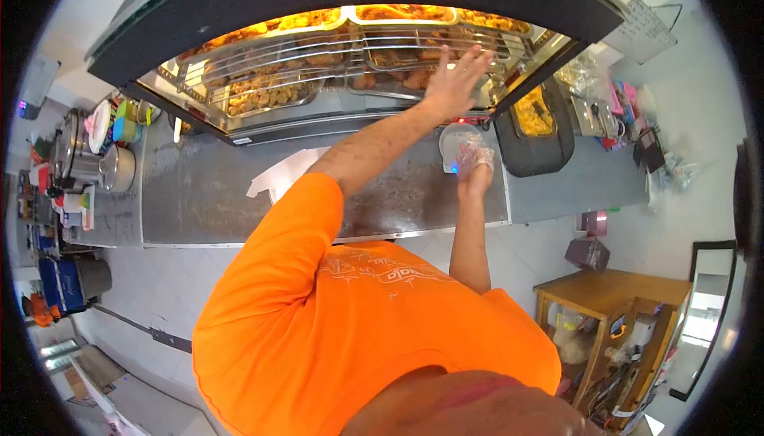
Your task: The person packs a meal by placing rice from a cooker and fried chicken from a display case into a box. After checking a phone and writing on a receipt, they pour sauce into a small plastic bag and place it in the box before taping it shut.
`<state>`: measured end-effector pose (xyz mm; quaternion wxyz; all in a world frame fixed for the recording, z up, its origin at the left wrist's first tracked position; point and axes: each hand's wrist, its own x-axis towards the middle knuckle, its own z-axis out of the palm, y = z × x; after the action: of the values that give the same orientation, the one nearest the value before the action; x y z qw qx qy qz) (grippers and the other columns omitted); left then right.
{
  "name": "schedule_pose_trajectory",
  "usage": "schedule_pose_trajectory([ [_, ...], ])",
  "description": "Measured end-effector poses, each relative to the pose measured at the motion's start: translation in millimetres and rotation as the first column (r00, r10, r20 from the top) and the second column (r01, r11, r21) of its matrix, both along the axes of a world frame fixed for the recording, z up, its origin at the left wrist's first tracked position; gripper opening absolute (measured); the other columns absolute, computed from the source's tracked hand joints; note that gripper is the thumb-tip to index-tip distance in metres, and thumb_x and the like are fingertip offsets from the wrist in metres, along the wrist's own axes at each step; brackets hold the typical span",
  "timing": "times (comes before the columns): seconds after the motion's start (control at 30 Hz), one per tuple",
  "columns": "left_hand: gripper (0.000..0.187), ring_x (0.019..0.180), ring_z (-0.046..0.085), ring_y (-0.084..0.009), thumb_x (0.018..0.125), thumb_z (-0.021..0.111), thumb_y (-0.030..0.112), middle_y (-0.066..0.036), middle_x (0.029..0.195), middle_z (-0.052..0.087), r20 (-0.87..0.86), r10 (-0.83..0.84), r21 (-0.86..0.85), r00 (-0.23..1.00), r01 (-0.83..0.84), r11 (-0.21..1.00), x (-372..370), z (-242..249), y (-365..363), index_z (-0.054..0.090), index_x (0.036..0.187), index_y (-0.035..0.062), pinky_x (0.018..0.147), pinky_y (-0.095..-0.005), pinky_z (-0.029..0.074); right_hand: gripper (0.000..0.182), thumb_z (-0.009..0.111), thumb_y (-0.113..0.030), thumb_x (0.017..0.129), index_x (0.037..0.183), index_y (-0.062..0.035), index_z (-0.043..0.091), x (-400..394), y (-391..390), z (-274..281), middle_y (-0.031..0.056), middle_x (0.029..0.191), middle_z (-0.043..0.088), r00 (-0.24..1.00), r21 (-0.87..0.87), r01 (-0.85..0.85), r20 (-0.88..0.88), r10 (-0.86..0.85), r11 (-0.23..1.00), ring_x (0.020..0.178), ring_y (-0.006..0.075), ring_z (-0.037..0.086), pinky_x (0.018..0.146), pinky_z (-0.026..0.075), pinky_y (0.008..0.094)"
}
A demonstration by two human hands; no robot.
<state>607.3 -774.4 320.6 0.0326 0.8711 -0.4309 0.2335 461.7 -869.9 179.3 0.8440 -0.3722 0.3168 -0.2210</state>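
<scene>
My left hand [460, 82] reaches up against the front of a lit glass food warmer [294, 121], its fingers spread and holding nothing. Behind the glass are wire racks [310, 50] and metal trays of browned, fried-looking food [270, 97]. Below it, my right hand [476, 164] has clear, crinkled plastic around the fingers, like a thin disposable glove. That hand overlaps the edge of a round translucent tub [452, 140] on the dark counter; I cannot tell whether its fingers grip anything. A white sheet of paper or card [282, 175] lies partly under my left forearm.
Right of the tub, a dark tray [532, 161] carries a metal pan of yellow food [533, 113]. A metal pot [118, 168] stands at the counter's left end. Plastic bags [581, 74] crowd the right wall. A wooden shelf unit [613, 289] stands at lower right.
</scene>
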Motion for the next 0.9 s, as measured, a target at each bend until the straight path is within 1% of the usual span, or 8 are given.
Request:
schedule_pose_trajectory([
  [0.17, 0.084, 0.142, 0.014, -0.0255, 0.075, 0.065, 0.052, -0.009, 0.151, 0.023, -0.022, -0.076, -0.122, 0.997, 0.073, 0.99, -19.4, 18.2, 2.8, 0.035, 0.141, 0.0099, 0.11, -0.0619, 0.015, 0.049, 0.039, -0.024, 0.095, 0.138, -0.0006, 0.036, 7.9, 29.9, -14.2, 0.0146, 0.142, 0.04, 0.981, -0.051, -0.039, 0.19, 0.048, 0.998, 0.129, 0.0239, 0.041, 0.102, 0.035, 0.0381],
  [0.27, 0.073, 0.122, 0.047, -0.0301, 0.075, 0.064, 0.054, -0.015, 0.131, 0.049, -0.23, -0.651, -0.536, 0.724, 0.464, 0.706, -9.2, 15.7, 34.2, 0.046, 0.13, 0.0108, 0.097, -0.0413, 0.042, 0.046, 0.036, -0.025, 0.097, 0.137, -0.0015, 0.039, 12.9, 56.7, 2.3, 0.0122, 0.142, 0.04, 0.979, 0.001, 0.028, 0.202, -0.027, 1.0, 0.131, 0.0224, 0.038, 0.102, 0.034, 0.0369],
  [0.37, 0.06, 0.093, 0.062, -0.0282, 0.077, 0.063, 0.054, -0.012, 0.103, 0.062, -0.475, -0.543, -0.22, 0.692, 0.504, 0.835, -27.7, 15.0, 120.8, 0.05, 0.117, 0.0102, 0.072, -0.0419, 0.05, 0.046, 0.044, -0.023, 0.096, 0.136, -0.0019, 0.041, 19.6, 106.3, 47.5, 0.0113, 0.136, 0.045, 0.892, -0.116, 0.022, 0.451, 0.033, 0.993, 0.126, 0.0234, 0.042, 0.109, 0.029, 0.0364],
  [0.47, 0.046, 0.065, 0.06, -0.0259, 0.08, 0.063, 0.046, -0.008, 0.076, 0.06, -0.265, -0.505, -0.506, 0.822, 0.327, 0.798, -61.6, -31.4, 205.7, 0.05, 0.104, 0.0087, 0.058, -0.0395, 0.047, 0.047, 0.045, -0.026, 0.095, 0.136, -0.0031, 0.042, 35.6, 168.4, 62.8, 0.011, 0.138, 0.044, 0.961, -0.184, -0.026, 0.267, 0.075, 0.983, 0.127, 0.0228, 0.041, 0.107, 0.03, 0.0339],
  [0.57, 0.032, 0.057, 0.055, -0.0199, 0.084, 0.062, 0.034, -0.006, 0.069, 0.055, -0.745, -0.281, -0.537, 0.605, -0.294, 0.791, -75.7, -61.2, 279.9, 0.05, 0.099, 0.0086, 0.052, -0.0331, 0.046, 0.041, 0.044, -0.02, 0.096, 0.135, -0.0059, 0.043, 36.9, 280.1, 91.1, 0.0076, 0.128, 0.052, 0.946, -0.458, -0.189, 0.151, 0.286, 0.869, 0.116, 0.0194, 0.049, 0.098, 0.037, 0.0309],
  [0.7, 0.013, 0.058, 0.051, -0.0091, 0.088, 0.055, 0.015, 0.0, 0.066, 0.049, -0.712, -0.454, -0.545, 0.536, -0.829, -0.124, -82.0, -101.1, 394.9, 0.047, 0.096, 0.0096, 0.043, -0.0234, 0.04, 0.039, 0.049, -0.015, 0.094, 0.131, -0.0034, 0.049, 36.2, 382.1, 71.5, 0.0072, 0.129, 0.053, 0.672, -0.705, -0.582, -0.137, 0.727, 0.406, 0.118, 0.0163, 0.048, 0.1, 0.036, 0.0324],
  [0.8, 0.005, 0.049, 0.052, -0.0132, 0.092, 0.045, 0.011, -0.004, 0.064, 0.048, -0.585, -0.36, -0.527, 0.727, -0.678, -0.513, -68.4, -124.1, 508.5, 0.042, 0.095, 0.0094, 0.042, -0.0251, 0.044, 0.041, 0.052, -0.014, 0.092, 0.131, -0.002, 0.047, 46.2, 405.2, 84.4, 0.0125, 0.13, 0.052, -0.037, -0.607, -0.763, -0.304, 0.952, -0.224, 0.124, 0.0243, 0.045, 0.104, 0.035, 0.0363],
  [0.9, 0.006, 0.06, 0.056, -0.017, 0.091, 0.046, 0.01, -0.007, 0.076, 0.052, -0.667, -0.213, -0.537, 0.714, -0.659, -0.527, -4.8, -128.0, 600.9, 0.042, 0.096, 0.0074, 0.047, -0.0302, 0.048, 0.048, 0.057, -0.022, 0.091, 0.134, -0.0036, 0.044, 57.5, 410.5, 92.2, 0.0127, 0.135, 0.045, 0.63, -0.807, -0.537, -0.188, 0.753, 0.248, 0.13, 0.0261, 0.038, 0.107, 0.031, 0.0381],
])
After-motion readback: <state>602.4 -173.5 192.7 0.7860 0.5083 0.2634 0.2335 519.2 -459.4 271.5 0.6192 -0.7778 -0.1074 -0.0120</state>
